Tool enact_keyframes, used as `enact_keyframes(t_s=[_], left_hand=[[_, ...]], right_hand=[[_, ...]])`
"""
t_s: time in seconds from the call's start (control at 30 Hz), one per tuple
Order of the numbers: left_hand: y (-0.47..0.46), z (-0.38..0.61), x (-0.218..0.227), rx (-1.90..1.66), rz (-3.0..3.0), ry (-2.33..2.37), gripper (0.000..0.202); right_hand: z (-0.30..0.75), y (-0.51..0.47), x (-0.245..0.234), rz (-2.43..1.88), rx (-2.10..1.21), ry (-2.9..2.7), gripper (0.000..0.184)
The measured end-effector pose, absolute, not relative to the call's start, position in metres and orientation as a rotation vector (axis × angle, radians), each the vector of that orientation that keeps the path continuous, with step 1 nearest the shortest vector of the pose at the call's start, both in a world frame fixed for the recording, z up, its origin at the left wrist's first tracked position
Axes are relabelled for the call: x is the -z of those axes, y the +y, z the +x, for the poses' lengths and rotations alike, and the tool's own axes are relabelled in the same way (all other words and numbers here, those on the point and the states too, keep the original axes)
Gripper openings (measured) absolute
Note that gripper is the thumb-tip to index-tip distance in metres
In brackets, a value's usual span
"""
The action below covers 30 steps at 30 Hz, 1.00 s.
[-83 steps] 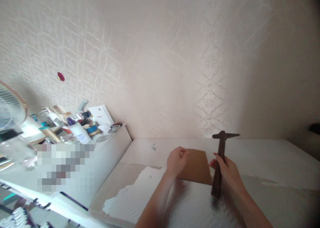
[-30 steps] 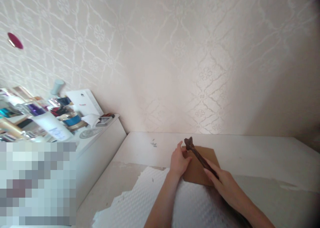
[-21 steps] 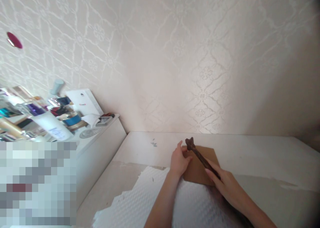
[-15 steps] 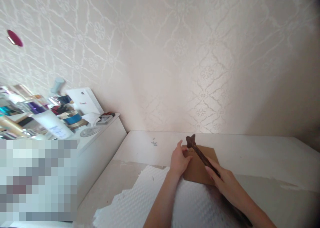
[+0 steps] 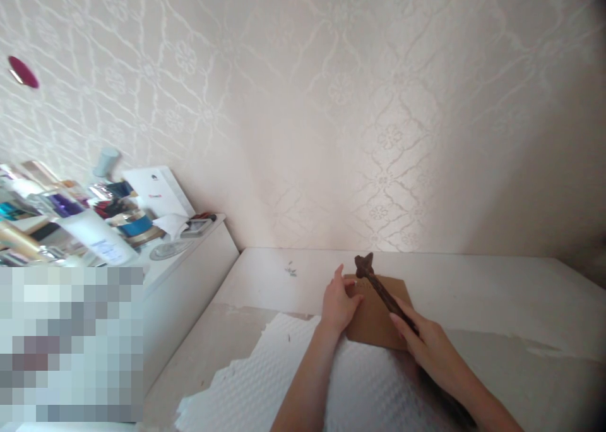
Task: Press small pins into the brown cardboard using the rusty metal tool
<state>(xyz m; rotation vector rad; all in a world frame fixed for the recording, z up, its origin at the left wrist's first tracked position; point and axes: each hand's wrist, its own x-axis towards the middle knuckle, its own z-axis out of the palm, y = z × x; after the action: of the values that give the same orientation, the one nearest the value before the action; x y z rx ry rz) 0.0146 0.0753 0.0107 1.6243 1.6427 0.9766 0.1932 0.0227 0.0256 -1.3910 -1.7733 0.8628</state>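
A brown cardboard piece (image 5: 376, 321) lies flat on the white table (image 5: 473, 293), partly over a white textured sheet (image 5: 265, 375). My left hand (image 5: 337, 302) rests at the board's left edge, its fingers pinched together on something too small to make out. My right hand (image 5: 426, 347) is closed round the handle of a dark rusty hammer (image 5: 379, 287). The hammer's head hovers just over the board's far edge, close to my left fingertips.
A patterned wall rises right behind the table. To the left stands a white cabinet (image 5: 199, 255) crowded with bottles, jars and a white box (image 5: 158, 192). A few tiny dark specks (image 5: 290, 270), perhaps nails, lie on the table near the wall.
2.8 s ago the hammer stood upright in my right hand; it has since come down over the board by my left fingers. In the last second its head has lifted slightly.
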Motion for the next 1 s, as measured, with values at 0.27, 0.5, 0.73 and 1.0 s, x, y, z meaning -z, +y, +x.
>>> enact_keyframes(t_s=[0.27, 0.5, 0.73, 1.0], left_hand=[[0.076, 0.0151, -0.0103, -0.97, 1.632, 1.638, 0.083], [0.0757, 0.0149, -0.0131, -0.966, 1.623, 1.645, 0.082], [0.0768, 0.0148, -0.0101, -0.989, 1.622, 1.627, 0.081], [0.0757, 0.0146, -0.0123, -0.985, 1.641, 1.645, 0.077]], right_hand=[[0.1929, 0.0218, -0.0204, -1.426, -0.956, -1.696, 0.056], [0.1949, 0.0228, -0.0183, -1.399, -0.924, -1.701, 0.055], [0.1915, 0.0207, -0.0259, -1.389, -0.911, -1.752, 0.054], [0.1933, 0.0208, -0.0255, -1.417, -0.908, -1.723, 0.055]])
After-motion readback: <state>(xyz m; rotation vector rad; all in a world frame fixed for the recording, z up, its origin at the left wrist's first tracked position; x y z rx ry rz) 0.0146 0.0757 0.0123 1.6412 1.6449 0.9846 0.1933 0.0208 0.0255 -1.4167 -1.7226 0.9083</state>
